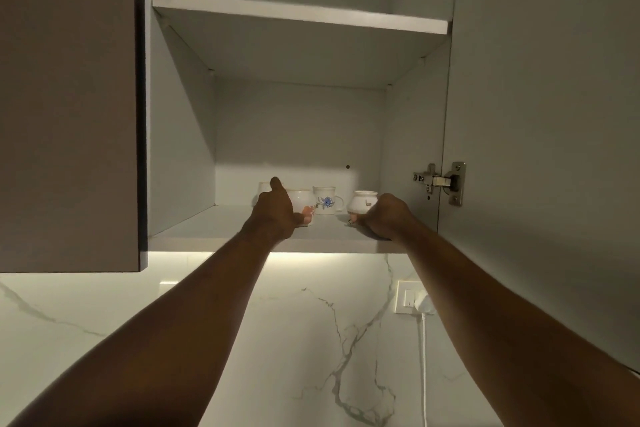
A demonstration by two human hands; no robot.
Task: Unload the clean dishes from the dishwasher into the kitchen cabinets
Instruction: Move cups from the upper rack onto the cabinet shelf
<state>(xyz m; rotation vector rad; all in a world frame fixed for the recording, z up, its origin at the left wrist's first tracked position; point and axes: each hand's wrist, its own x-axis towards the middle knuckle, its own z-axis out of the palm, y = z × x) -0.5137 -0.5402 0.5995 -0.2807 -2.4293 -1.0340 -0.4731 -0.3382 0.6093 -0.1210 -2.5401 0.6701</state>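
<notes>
While both hands curl round small ceramic cups on the cabinet shelf [221,222], left hand [275,210] on the pink-patterned cup [300,201], right hand [384,215] beside the rounded cup [360,202], these look light, slick, breakable, best held by the body.

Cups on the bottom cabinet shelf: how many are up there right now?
4. A white cup behind the left hand, a white cup gripped by it, a blue-flowered mug mid-shelf, a round white pot-shaped cup by the right hand. Hands may hide others.

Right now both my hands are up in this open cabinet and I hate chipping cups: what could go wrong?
1. The left hand holds a white cup close beside the blue-flowered white mug; they could knock together.
2. The right hand holds the round white pot near the shelf's front edge; it might slip off.
</notes>
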